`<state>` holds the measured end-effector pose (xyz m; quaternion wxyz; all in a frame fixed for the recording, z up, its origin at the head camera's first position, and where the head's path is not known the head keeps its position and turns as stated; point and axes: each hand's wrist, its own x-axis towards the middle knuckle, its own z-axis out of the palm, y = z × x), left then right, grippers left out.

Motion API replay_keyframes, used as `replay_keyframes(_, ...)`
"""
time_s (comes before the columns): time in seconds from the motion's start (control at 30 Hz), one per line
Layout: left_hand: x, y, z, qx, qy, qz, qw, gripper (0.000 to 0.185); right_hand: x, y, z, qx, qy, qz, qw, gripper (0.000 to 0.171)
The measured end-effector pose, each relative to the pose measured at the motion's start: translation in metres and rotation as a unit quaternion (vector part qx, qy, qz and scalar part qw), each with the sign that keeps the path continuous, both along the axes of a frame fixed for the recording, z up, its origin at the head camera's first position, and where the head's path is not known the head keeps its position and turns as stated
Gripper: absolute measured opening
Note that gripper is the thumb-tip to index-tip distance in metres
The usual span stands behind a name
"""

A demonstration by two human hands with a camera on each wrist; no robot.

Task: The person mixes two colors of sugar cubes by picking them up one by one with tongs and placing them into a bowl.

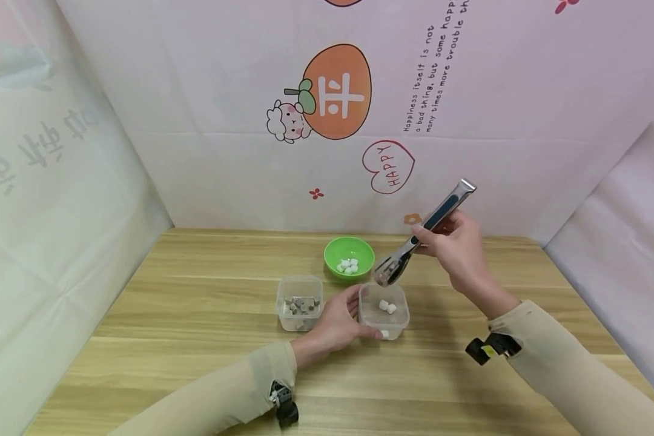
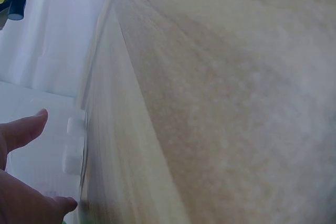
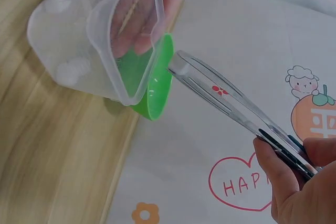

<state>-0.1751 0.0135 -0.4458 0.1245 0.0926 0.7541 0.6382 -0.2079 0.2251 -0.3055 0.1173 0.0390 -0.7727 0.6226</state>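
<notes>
My left hand [image 1: 344, 316] grips the left side of a clear plastic container [image 1: 398, 315] that holds a few white cubes [image 1: 387, 306]. My right hand [image 1: 448, 237] holds metal tongs [image 1: 422, 235] by their dark handle. The tong tips hover nearly together over the container's far rim, and I see nothing between them. In the right wrist view the tongs [image 3: 231, 103] point at the container [image 3: 79, 35] and the green bowl [image 3: 153, 94]. The left wrist view shows my left hand's fingers [image 2: 23, 128] beside the container wall [image 2: 73, 150].
A green bowl [image 1: 349, 254] with several white cubes stands just behind the container. A second clear container [image 1: 300, 303] with several grey-brown cubes sits to the left. The wooden table [image 1: 196, 303] is ringed by a printed cloth backdrop [image 1: 338, 103].
</notes>
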Motion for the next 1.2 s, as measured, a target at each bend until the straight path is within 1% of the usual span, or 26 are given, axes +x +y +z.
replay_keyframes(0.17,0.001,-0.001,0.001,0.000,-0.002,-0.001,1.0000,0.109,-0.013,-0.010,0.001,-0.017,-0.002,-0.021,1.000,0.026)
replay_keyframes(0.33,0.000,-0.001,0.001,0.001,-0.001,-0.001,1.0000,0.109,-0.030,-0.021,-0.001,-0.037,0.005,-0.039,0.999,0.027)
replay_keyframes(0.43,0.000,-0.002,0.001,0.002,-0.002,-0.002,1.0000,0.109,-0.038,-0.027,-0.003,-0.047,0.005,-0.047,0.998,0.028)
replay_keyframes(0.57,0.001,-0.002,0.000,0.007,-0.004,-0.004,1.0000,0.108,-0.047,-0.036,-0.009,-0.046,0.004,-0.060,0.997,0.027)
replay_keyframes(0.73,-0.001,-0.002,0.000,0.005,-0.009,-0.003,0.9999,0.108,-0.059,-0.046,-0.019,-0.011,0.002,-0.076,0.997,0.023)
replay_keyframes(0.9,-0.001,-0.002,0.001,0.003,-0.007,-0.005,1.0000,0.108,-0.067,-0.054,-0.030,0.029,0.020,-0.086,0.996,0.017)
replay_keyframes(1.07,-0.001,-0.003,0.000,0.006,-0.003,-0.006,1.0000,0.109,-0.068,-0.059,-0.035,0.068,0.048,-0.083,0.993,0.015)
replay_keyframes(1.2,-0.001,-0.002,0.000,0.010,-0.002,-0.005,0.9999,0.108,-0.065,-0.059,-0.037,0.079,0.062,-0.083,0.991,0.015)
